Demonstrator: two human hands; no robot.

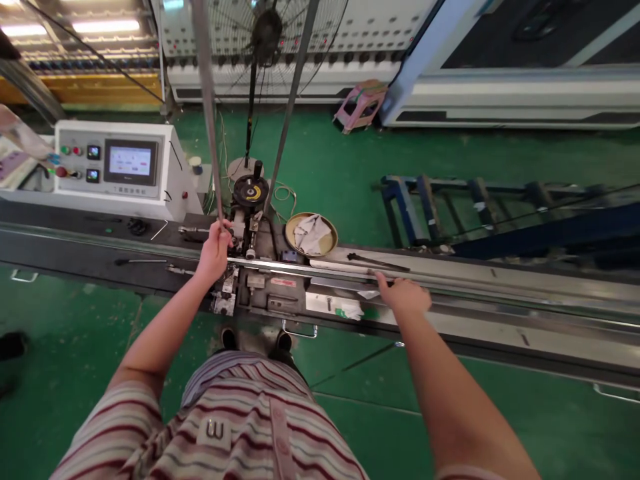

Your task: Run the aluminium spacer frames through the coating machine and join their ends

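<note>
Two hands on one long metal strip at the bending machine.

My left hand point(215, 252) is closed around the upright leg of the metal strip point(207, 113), which rises at far left of the bending head point(250, 230); the strip's flat leg runs right along the machine bed point(500, 293). My right hand point(404, 295) rests on that flat run with fingers spread and pressing down, not wrapped round it. I judge the step goes best if I keep the flat leg seated against the bed and steady the upright leg close to the head, so nothing twists. A bowl with a rag point(311, 235) sits just beyond.
</note>
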